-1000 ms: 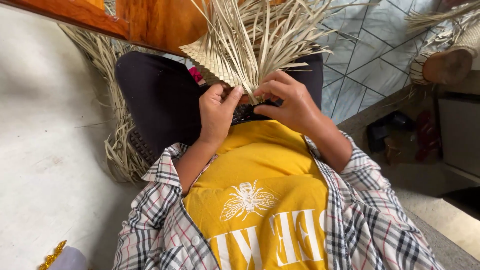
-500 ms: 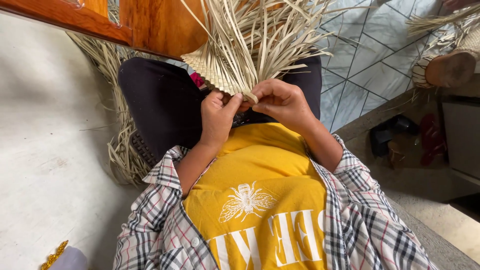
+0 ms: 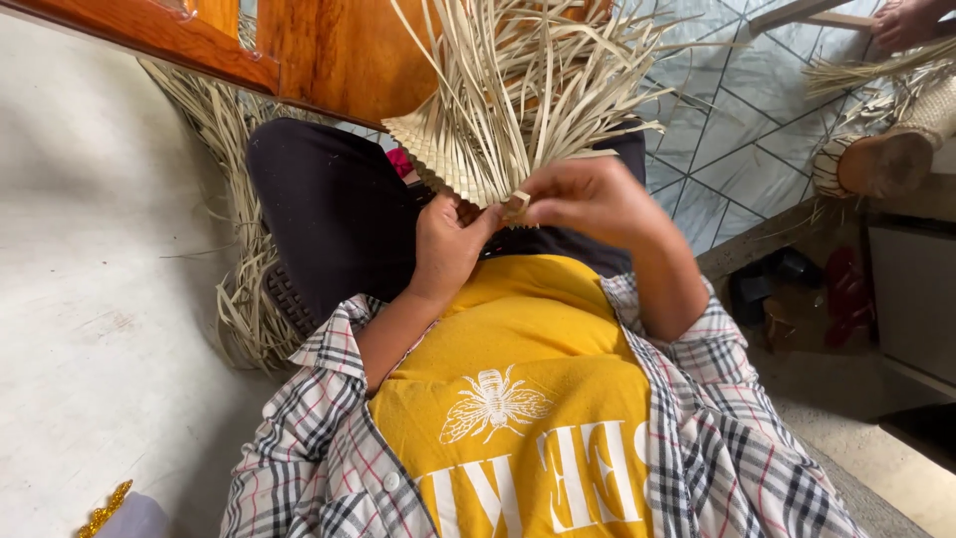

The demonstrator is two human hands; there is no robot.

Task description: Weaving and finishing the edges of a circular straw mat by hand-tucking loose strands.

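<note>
Head view. A woven mat [image 3: 468, 159] of pale straw strips rests on the person's lap, its loose strips [image 3: 538, 70] fanning up and away toward the far side. The left hand [image 3: 446, 244] grips the mat's near edge, fingers curled shut on the weave. The right hand [image 3: 588, 194] meets it just to the right, thumb and fingers pinched on a folded strip end [image 3: 516, 204] at the same edge. Dark trousers [image 3: 329, 209] lie under the mat; a yellow shirt [image 3: 518, 399] and checked overshirt [image 3: 717, 448] fill the near field. A wooden frame [image 3: 329, 55] stands far left, loose straw [image 3: 239, 309] on the floor at left, a straw bundle [image 3: 876, 159] far right.
</note>
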